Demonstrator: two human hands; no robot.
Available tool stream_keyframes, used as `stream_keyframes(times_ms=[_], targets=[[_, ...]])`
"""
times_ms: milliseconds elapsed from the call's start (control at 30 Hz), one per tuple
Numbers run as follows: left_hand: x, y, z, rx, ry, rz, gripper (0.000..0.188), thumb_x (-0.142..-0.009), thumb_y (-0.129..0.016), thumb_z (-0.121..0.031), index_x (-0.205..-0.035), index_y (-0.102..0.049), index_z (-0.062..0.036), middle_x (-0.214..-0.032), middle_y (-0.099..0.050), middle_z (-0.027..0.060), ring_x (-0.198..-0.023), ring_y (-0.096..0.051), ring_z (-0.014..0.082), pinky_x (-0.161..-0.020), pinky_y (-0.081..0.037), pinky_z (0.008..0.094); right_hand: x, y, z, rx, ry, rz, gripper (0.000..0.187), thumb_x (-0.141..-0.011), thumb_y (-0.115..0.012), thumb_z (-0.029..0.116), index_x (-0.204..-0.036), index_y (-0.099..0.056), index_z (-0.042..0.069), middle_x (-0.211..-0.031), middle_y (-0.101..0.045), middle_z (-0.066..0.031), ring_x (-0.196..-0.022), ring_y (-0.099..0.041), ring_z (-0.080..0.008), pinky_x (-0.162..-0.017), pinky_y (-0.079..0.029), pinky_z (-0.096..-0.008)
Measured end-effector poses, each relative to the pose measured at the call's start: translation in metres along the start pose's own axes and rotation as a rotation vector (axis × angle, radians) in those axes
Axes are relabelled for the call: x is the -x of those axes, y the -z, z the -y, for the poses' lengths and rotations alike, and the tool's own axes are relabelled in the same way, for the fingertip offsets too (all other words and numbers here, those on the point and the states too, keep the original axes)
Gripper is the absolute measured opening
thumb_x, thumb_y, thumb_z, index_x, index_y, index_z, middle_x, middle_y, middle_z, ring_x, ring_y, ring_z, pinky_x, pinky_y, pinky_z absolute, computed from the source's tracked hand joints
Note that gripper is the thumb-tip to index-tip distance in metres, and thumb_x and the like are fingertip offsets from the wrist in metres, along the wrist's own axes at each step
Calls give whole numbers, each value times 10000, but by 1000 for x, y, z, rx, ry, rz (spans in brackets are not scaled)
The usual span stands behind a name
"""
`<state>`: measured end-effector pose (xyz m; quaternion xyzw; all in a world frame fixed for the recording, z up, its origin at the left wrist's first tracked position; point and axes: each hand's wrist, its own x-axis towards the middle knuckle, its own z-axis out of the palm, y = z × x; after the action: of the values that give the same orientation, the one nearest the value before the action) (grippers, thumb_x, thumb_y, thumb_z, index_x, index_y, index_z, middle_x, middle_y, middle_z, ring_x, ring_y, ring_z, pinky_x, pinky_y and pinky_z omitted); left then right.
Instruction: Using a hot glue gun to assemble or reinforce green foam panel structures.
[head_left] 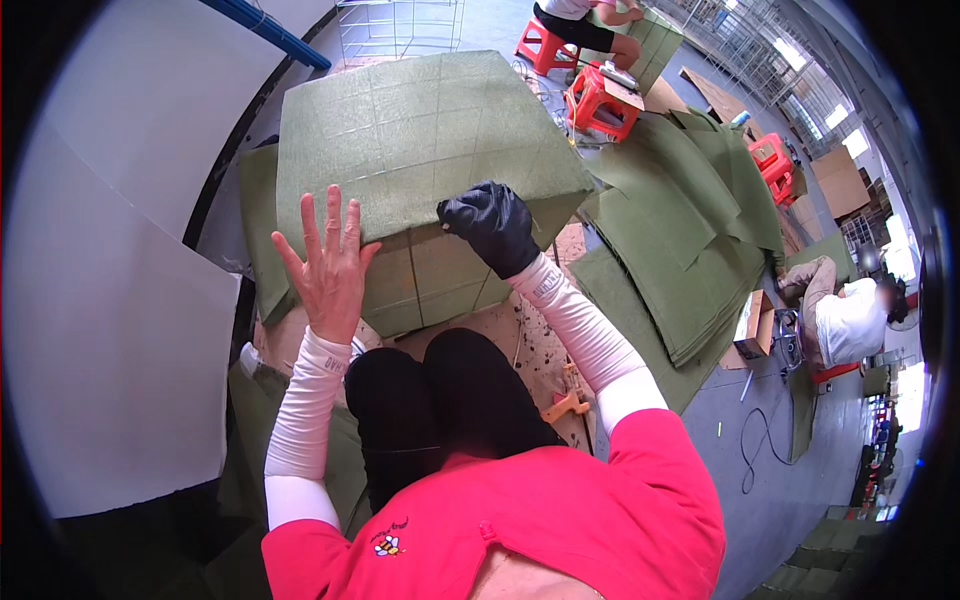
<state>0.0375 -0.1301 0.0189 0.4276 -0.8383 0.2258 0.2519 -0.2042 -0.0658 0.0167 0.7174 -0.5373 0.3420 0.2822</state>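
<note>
A large box covered in green fibrous sheet stands in front of my knees, with straight grid lines showing through its covering. My left hand is bare, its fingers spread over the box's near top edge at the left. My right hand wears a black glove. Its fingers are curled closed at the same edge, farther right; whatever they may pinch is hidden. Below the hands, the box's near side is in shadow. White sleeves cover both forearms.
A yellow-orange tool lies by my right knee. Stacked green sheets spread over the floor at right. Red stools stand beyond. One person sits at the far side, another at right. A white partition rises at left.
</note>
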Motion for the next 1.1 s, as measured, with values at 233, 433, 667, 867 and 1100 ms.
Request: stream_keyframes(times_ms=[233, 433, 667, 867, 1100], targets=[[-18, 15, -28, 514, -224, -320, 363, -733, -788, -124, -1079, -703, -52, -1009, -664, 48, -956, -627, 247, -792, -518, 358, 3, -2, -5, -32, 8, 66, 142, -761, -717, 216, -896, -676, 206, -742, -611, -10, -752, -608, -238, -644, -486, -380], [-36, -7, -41, 616, -355, -203, 212, -753, -722, -65, -939, -642, -2, -838, -535, 78, -840, -568, 244, -733, -510, 375, 2, -3, -3, -30, 11, 14, 156, -755, -714, 231, -893, -660, 184, -736, -599, -12, -727, -600, -240, -625, -480, -390], [-32, -8, -40, 563, -365, -207, 141, -775, -678, -61, -890, -623, 0, -824, -512, 79, -848, -567, 234, -745, -515, 368, 1, 11, -7, -232, -54, 86, 335, -708, -791, 138, -1023, -678, 140, -868, -660, -41, -824, -647, -268, -714, -526, -381], [-32, -11, -40, 579, -359, -258, 153, -744, -673, -67, -870, -610, -9, -816, -506, 78, -843, -563, 232, -739, -516, 360, -5, 34, 23, -458, -176, -164, 632, -701, -878, 159, -1256, -592, 64, -1127, -683, -101, -1022, -648, -280, -847, -517, -376], [-31, -16, -40, 608, -342, -276, 183, -752, -735, -67, -896, -630, -23, -782, -483, 69, -781, -548, 236, -684, -499, 369, -33, 31, 9, -284, -20, 154, 424, -770, -805, 283, -1084, -630, 58, -1009, -656, -116, -968, -634, -323, -841, -515, -416]])
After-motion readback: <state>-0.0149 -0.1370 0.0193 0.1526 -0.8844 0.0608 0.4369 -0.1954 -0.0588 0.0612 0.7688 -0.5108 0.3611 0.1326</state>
